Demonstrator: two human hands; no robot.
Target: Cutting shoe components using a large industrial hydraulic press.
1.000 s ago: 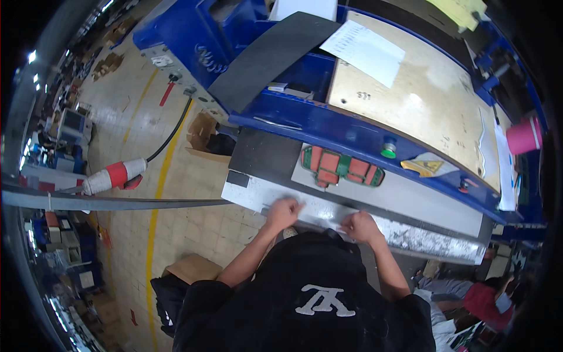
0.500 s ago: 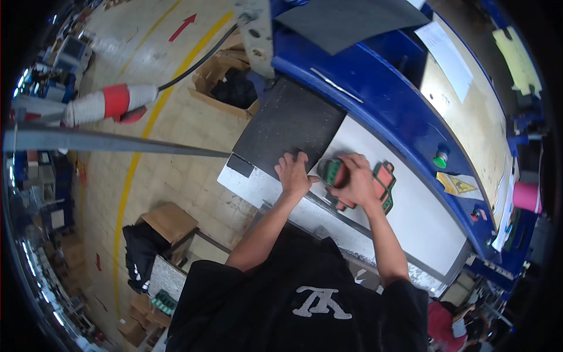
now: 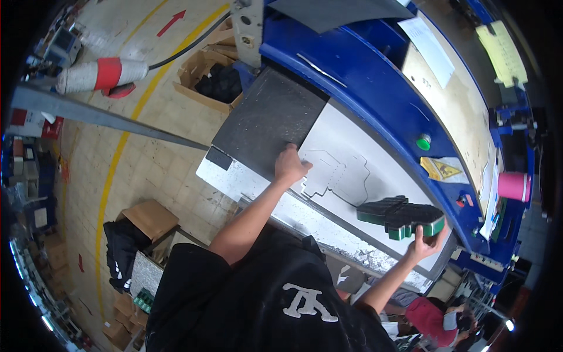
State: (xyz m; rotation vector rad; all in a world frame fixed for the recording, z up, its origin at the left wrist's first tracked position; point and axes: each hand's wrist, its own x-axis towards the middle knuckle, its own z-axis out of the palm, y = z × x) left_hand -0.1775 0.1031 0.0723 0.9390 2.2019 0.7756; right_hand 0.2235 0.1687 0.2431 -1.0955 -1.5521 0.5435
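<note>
My right hand (image 3: pixel 427 245) grips a cutting die (image 3: pixel 403 216) at its right end, over the right part of the white cutting board (image 3: pixel 352 138). The die is a thick, stepped block with a dark face and green sides. I cannot tell whether it touches the board. My left hand (image 3: pixel 291 166) is at the near right corner of a black sheet (image 3: pixel 264 111), fingers curled in on its edge and fingertips partly hidden. Between my hands, a stepped outline (image 3: pixel 334 176) of cut lines marks the white board.
A blue machine (image 3: pixel 352 76) with a green button (image 3: pixel 423 141) curves along the far side. A grey bar (image 3: pixel 111 117) crosses at left. Open cardboard boxes (image 3: pixel 202 97) with black material stand on the floor. A person in red (image 3: pixel 431 320) is at lower right.
My right hand has moved right with the die, away from the left hand, baring the cut outline. My left hand's fingers have drawn in from lying spread on the black sheet.
</note>
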